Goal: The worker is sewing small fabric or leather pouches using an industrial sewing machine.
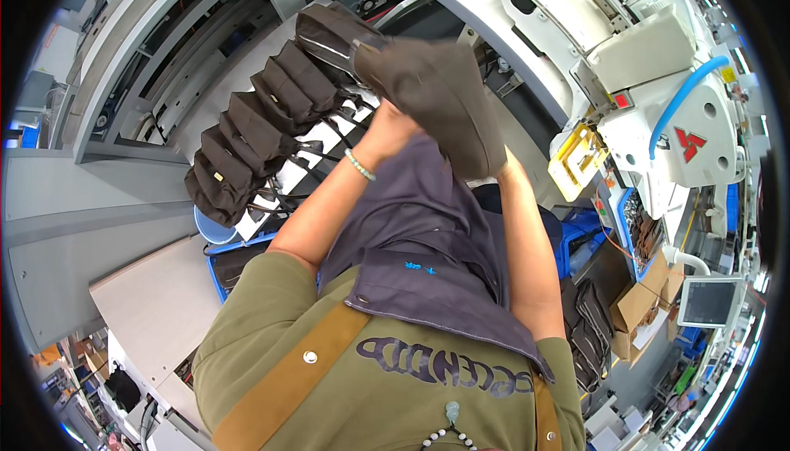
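A dark brown bag [448, 93] is held up in front of my apron, its upper left part smeared by motion. My left hand [388, 132], with a beaded bracelet at the wrist, is closed on the bag's left side; part of the fingers is hidden. Behind the bag's lower right edge goes my right hand [504, 168]. Only its wrist end shows there, so the fingers cannot be seen. Several similar brown bags [255, 130] lie in a slanting row to the left, their straps trailing toward me. One more bag [325, 35] lies just beyond my left hand.
At the right stands a white sewing machine [683, 113] with a yellow clamp plate [578, 161] and a blue hose. Its white bed [494, 6] curves across the far side. Blue bins [220, 274], a cardboard box [638, 295] and a small screen [709, 301] surround me. Grey metal framing borders the left.
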The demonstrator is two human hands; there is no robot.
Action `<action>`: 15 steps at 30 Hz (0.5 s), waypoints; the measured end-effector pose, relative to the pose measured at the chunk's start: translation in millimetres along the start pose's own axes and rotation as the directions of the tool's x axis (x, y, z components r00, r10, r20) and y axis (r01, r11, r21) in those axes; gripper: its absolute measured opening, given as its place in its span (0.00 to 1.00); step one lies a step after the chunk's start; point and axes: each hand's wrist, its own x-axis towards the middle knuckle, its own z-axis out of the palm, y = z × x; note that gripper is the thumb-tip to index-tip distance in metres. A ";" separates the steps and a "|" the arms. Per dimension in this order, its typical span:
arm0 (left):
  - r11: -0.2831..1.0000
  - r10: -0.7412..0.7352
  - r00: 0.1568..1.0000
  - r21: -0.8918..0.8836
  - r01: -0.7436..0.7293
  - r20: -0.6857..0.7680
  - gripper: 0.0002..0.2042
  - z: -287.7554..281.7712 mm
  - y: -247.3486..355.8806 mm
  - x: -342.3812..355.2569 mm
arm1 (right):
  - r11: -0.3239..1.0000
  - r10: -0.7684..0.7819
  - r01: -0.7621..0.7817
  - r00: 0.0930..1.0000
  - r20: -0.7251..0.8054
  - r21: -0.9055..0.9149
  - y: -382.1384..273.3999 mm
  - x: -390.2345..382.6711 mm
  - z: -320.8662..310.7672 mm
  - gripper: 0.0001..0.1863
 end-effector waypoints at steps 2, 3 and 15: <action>0.996 -0.042 0.947 -0.092 0.014 -0.319 0.17 -20.7 5.1 17.9 | 0.989 0.057 -0.079 0.984 0.171 0.124 11.8 2.7 0.5 0.25; 0.896 0.016 0.932 -0.409 -0.175 -0.362 0.16 -31.8 7.4 27.6 | 0.958 0.092 -0.173 0.942 0.324 0.231 17.3 1.2 -0.1 0.26; 0.823 0.411 0.768 -0.162 -0.544 -0.491 0.14 -132.5 85.9 50.0 | 0.663 -0.342 -0.183 0.788 -0.512 -0.726 68.2 38.6 -21.0 0.37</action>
